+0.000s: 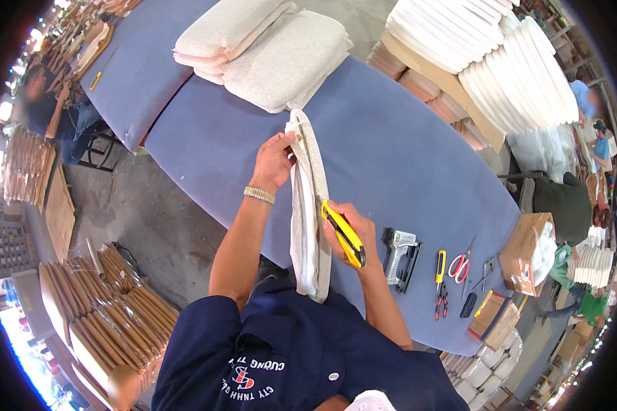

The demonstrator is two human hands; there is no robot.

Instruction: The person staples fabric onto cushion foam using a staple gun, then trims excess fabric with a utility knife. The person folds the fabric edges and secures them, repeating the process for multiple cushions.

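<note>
A thin beige fabric cushion (315, 185) stands on its edge in front of me, running from the table toward my body. A white strip shows along the gap in its side. My left hand (275, 162) is closed on the cushion's far corner, thumb and fingers pinching the fabric. In my right hand (355, 229) is a yellow and black utility knife (343, 236), its tip end against the cushion's side. Whether the blade is out I cannot tell. Farther off lie several stacked beige cushions (281, 61).
Blue padding covers the table (404, 157). On the right lie a staple gun (400, 259), a yellow screwdriver (440, 266), red-handled scissors (462, 266), pliers (441, 301) and an open cardboard box (526, 250). White cushion stacks (514, 75) stand far right; wrapped brown panels (110, 315) at left.
</note>
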